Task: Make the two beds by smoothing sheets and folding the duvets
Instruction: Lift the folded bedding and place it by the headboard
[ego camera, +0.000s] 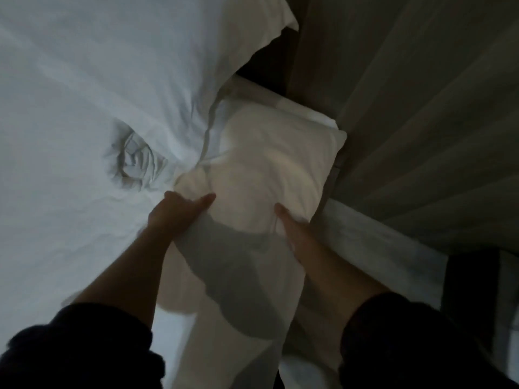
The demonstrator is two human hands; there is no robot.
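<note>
Left: white sheet (64, 113) of the one bed in view, with one crumpled bunch (132, 161) and, above it, one white corner (238, 26), pillow or duvet, unclear. Centre: one pillow (266, 164) at the bed's right edge, gripped at its near end by left hand (179, 211) and right hand (289, 226), thumbs on top. Right: one curtain (421, 136). Step, as judged: seating the pillow; next, let go and flatten the bunch.

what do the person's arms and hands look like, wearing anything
The left hand and right hand are bare, no gloves; the dim, blurred picture shows no ring or watch. The left sleeve and right sleeve are dark, thick-looking fabric and leave the forearms uncovered.
</note>
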